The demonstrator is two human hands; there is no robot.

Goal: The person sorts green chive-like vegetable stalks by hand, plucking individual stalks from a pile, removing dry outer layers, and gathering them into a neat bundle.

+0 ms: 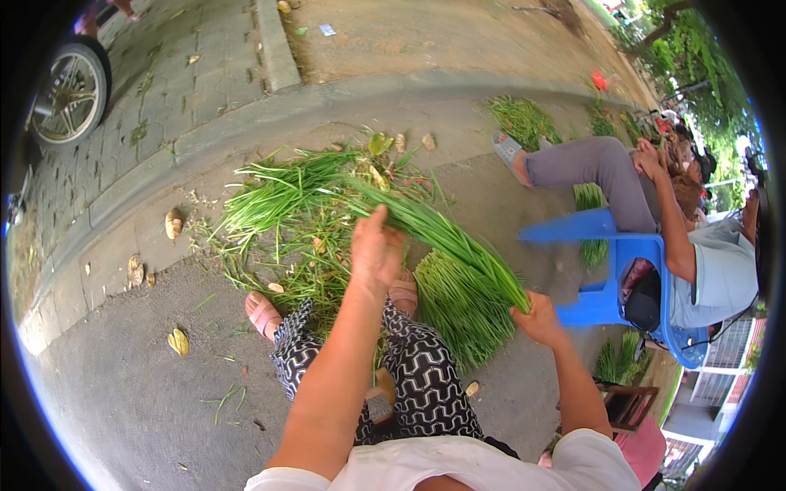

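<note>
Right grip (pixel 539 319) clasps a long green bundle of slender leaves (pixel 450 237); left grip (pixel 377 250) adjoins it, closure indeterminable

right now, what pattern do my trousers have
Black with pale, winding geometric lines; the trousers show best in the head view.

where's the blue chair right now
In the head view, the blue chair is on the right, under a seated person, right of the wearer's right hand.

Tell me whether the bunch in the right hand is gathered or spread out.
Gathered: the bunch runs long and narrow, tapering into the right hand; the left hand is near its other end.
</note>
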